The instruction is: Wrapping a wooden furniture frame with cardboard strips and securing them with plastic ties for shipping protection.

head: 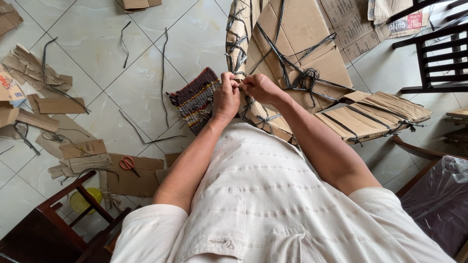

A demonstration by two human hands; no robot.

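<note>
Tiled floor: both hands [243, 92] pinch, seemingly, a dark strap [237, 53] binding brown cardboard [312, 58].

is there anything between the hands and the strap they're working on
Nothing visible. Both the left hand and the right hand are already on the dark strap at the edge of the cardboard bundle, fingers pinching it. The woven mat lies beside the left hand, not in the way.
</note>
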